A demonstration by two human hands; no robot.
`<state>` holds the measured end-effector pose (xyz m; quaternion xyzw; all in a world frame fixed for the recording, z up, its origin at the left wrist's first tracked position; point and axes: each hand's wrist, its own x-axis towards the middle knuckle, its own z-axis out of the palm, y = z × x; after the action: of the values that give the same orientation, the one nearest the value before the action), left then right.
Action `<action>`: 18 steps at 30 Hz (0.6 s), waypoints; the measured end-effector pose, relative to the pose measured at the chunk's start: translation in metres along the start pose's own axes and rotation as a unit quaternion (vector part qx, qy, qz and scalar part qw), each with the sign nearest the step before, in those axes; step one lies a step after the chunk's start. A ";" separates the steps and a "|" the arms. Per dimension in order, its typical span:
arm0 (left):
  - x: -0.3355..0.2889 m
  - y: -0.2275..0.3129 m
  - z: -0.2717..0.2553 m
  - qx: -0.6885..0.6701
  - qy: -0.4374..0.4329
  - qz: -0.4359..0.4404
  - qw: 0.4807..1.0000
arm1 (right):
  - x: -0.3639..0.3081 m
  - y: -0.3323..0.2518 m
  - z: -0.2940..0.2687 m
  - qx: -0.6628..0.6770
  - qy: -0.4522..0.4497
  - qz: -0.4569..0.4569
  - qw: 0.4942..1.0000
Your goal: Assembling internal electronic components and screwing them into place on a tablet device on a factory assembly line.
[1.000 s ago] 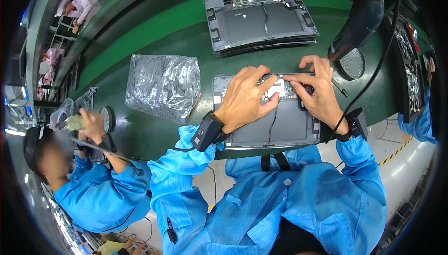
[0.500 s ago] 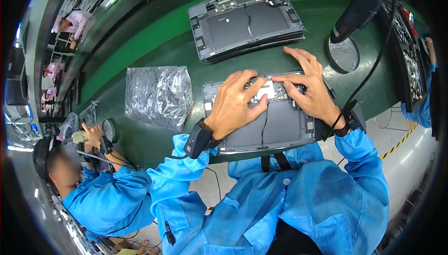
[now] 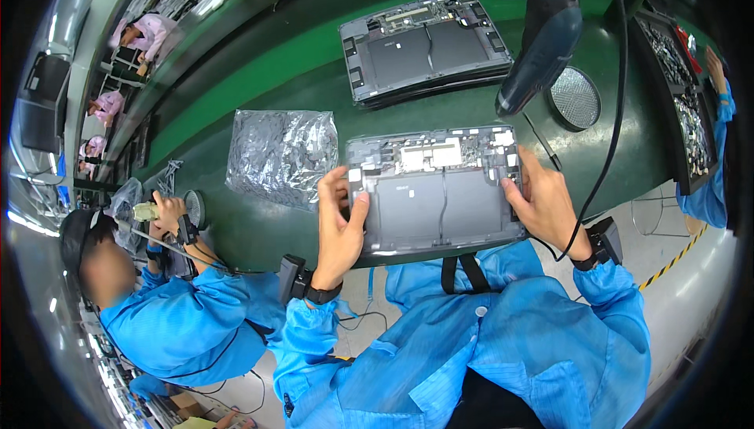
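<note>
An opened laptop chassis (image 3: pixel 408 209) with bare circuit boards along its far side and a dark battery pack lies in front of me at the bench edge. My left hand (image 3: pixel 342 229) grips its left side, thumb on top and fingers curled at the edge. On the opposite side, my right hand (image 3: pixel 543 201) holds the right edge the same way, with its thumb on the top face. Behind it stands a stack of similar chassis (image 3: pixel 432 48). A dark screwdriver (image 3: pixel 542 142) lies beyond the chassis's far right corner.
A silvery plastic bag (image 3: pixel 281 154) lies to the left on the green bench (image 3: pixel 314 252). A dark hand-held power tool (image 3: pixel 543 40) hangs at the right above a round mesh-like dish (image 3: pixel 575 99). A black cable crosses near my right wrist. A co-worker (image 3: pixel 188 319) sits at the left.
Both hands have moved off the circuit boards and apart, out to the chassis's left and right edges. The boards now show fully.
</note>
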<state>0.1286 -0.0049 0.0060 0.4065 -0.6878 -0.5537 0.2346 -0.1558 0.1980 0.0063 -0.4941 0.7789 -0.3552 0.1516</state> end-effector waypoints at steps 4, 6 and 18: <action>-0.018 0.010 -0.009 -0.159 0.084 0.043 0.983 | -0.004 -0.023 0.014 0.077 -0.012 0.008 0.997; -0.027 0.005 -0.039 -0.142 0.131 0.031 0.981 | -0.009 -0.020 0.010 0.121 -0.032 0.012 0.992; 0.319 0.030 -0.192 -0.204 0.215 0.086 0.951 | 0.090 0.133 -0.129 0.099 0.204 0.020 0.974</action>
<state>0.0895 -0.3740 0.0470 0.3985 -0.5259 -0.5595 0.5016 -0.3614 0.2050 0.0136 -0.3779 0.7644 -0.5206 0.0444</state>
